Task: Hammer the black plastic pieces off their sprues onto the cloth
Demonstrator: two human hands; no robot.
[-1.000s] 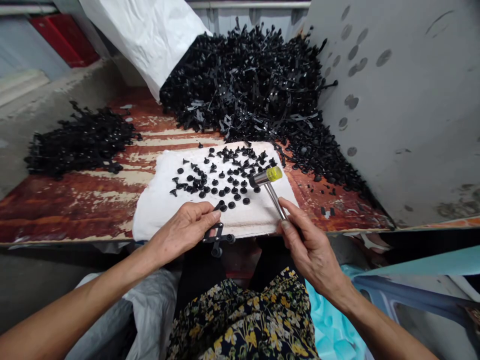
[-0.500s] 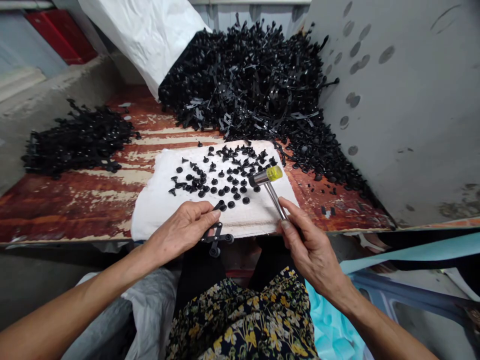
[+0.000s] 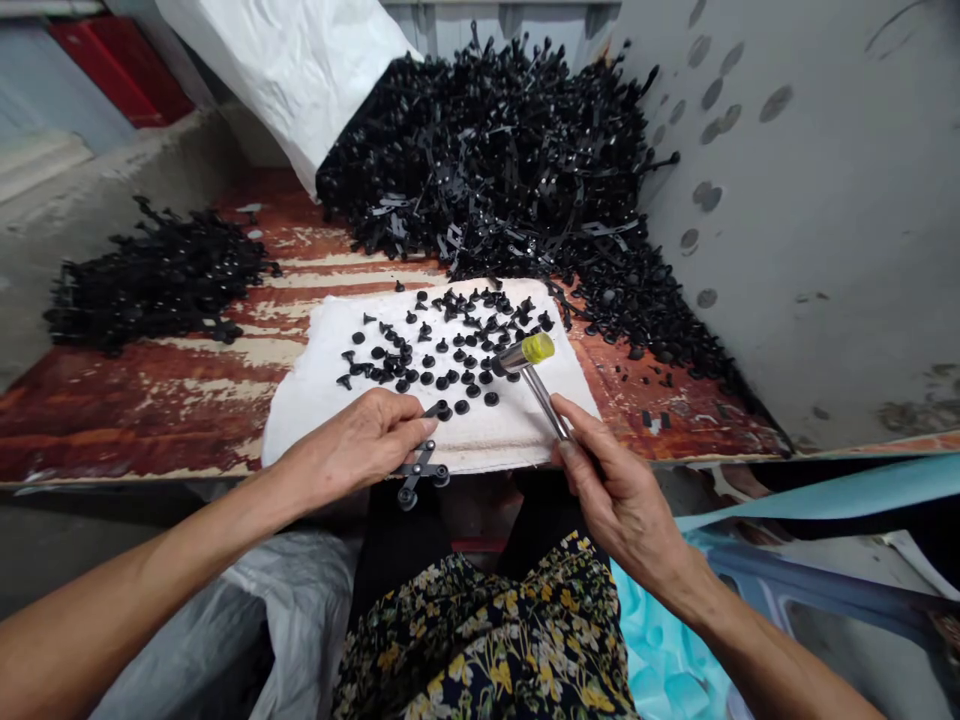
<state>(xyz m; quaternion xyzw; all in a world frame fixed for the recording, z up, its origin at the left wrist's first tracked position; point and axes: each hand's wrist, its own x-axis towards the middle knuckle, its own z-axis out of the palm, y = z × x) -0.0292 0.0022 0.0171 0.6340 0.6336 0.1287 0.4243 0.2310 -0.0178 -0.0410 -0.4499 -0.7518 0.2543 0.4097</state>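
My left hand [image 3: 352, 447] grips a black plastic runner [image 3: 418, 470] with moulded fasteners, and one end reaches up past the fingers onto the cloth. My right hand [image 3: 622, 488] is shut on the steel handle of a small hammer [image 3: 541, 396]. The hammer's head, with a yellow plastic face [image 3: 538, 348], hangs just above the cloth's right side. Many loose black mushroom-headed plastic fasteners [image 3: 427, 352] lie scattered on a folded white cloth [image 3: 450, 440], close to the hammer head and my left fingertips.
A large heap of black plastic runners [image 3: 487, 170] spills from a white sack [image 3: 281, 75] onto a worn red-painted wooden board [image 3: 150, 420]. A smaller heap [image 3: 154, 285] lies at left. A dented grey panel [image 3: 795, 210] stands at right. Floral clothing [image 3: 480, 640] covers my lap.
My left hand has moved left and slightly up, carrying the runner with it. The hammer head has risen slightly and shifted left. The grips look unchanged.
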